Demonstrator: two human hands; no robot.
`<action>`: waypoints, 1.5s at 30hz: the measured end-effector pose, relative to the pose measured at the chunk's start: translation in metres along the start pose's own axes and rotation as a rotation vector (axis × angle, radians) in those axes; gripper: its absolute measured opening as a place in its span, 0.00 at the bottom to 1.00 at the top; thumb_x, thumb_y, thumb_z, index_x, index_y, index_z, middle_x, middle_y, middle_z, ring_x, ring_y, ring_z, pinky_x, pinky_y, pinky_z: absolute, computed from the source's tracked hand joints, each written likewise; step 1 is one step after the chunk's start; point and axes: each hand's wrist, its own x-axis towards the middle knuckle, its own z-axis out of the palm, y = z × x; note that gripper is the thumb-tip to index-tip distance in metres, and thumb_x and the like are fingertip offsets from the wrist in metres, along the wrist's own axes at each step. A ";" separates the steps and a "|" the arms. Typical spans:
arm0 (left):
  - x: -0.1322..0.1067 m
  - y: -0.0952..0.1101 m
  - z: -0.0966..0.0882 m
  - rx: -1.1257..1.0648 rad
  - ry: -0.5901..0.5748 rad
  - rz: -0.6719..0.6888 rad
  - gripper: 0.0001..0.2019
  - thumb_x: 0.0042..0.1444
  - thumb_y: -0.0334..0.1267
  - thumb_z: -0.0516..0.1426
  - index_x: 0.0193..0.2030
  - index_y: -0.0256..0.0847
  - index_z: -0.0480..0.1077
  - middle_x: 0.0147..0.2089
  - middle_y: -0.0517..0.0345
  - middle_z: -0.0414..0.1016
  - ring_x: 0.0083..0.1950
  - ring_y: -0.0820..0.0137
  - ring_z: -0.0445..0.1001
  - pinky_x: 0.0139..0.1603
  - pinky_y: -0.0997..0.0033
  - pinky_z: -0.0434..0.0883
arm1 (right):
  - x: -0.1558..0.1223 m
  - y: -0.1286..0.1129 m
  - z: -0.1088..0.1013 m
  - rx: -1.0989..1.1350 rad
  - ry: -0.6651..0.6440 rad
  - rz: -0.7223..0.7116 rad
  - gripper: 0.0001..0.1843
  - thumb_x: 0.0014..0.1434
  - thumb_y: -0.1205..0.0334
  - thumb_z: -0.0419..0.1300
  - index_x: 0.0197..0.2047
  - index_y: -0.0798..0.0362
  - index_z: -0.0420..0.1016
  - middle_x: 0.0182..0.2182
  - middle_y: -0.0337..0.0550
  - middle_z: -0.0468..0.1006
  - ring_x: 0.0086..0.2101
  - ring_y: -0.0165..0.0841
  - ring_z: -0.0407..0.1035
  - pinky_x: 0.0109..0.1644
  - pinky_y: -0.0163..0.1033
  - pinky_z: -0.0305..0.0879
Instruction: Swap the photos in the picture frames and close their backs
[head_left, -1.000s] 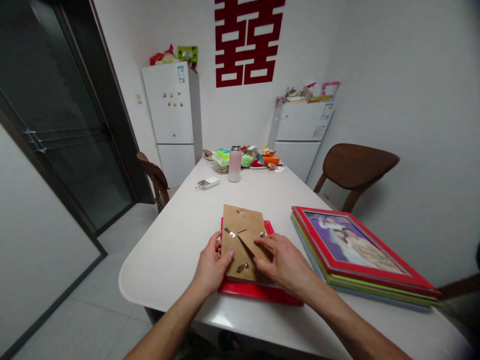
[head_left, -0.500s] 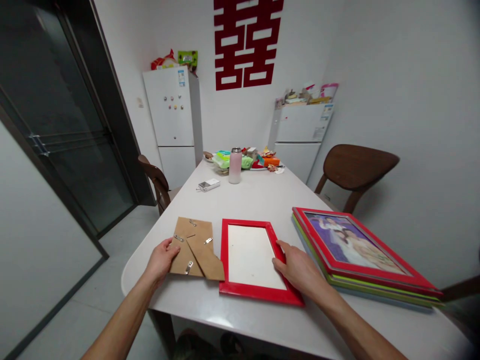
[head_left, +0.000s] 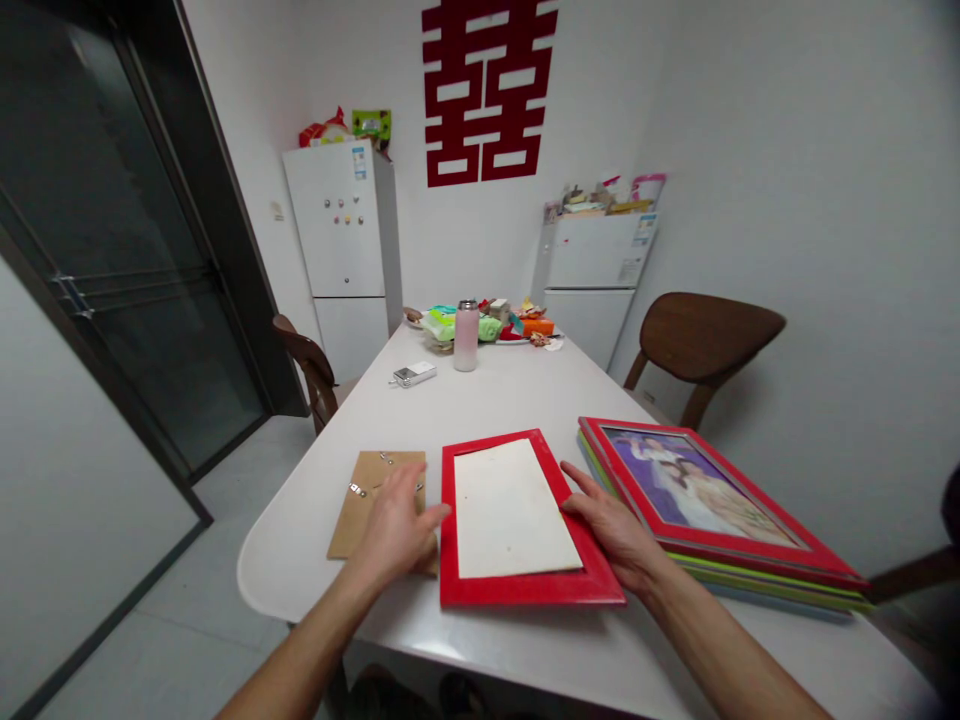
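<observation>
One red frame (head_left: 525,591), long axis twelve-to-six, lies three o'clock from my loosely open, empty left grip (head_left: 395,532); my right grip (head_left: 609,525) clasps its edge.

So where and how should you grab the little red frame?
I'd take the little red frame by its left and right sides, coming in from outside: those edges are long and straight, and the right hand is on one. Avoid the white panel inside; it looks crooked and might shift.

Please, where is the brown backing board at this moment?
In the head view, the brown board lies on the near left part of the white table, just to the left of the red frame, partly hidden from sight.
</observation>
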 end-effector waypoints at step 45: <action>-0.019 -0.020 0.003 0.183 -0.029 0.148 0.19 0.47 0.32 0.50 0.48 0.37 0.60 0.49 0.49 0.63 0.52 0.63 0.59 0.53 0.62 0.56 | 0.032 0.026 0.058 -0.359 -0.098 -0.125 0.21 0.49 0.62 0.50 0.46 0.61 0.64 0.18 0.38 0.70 0.16 0.26 0.62 0.20 0.32 0.60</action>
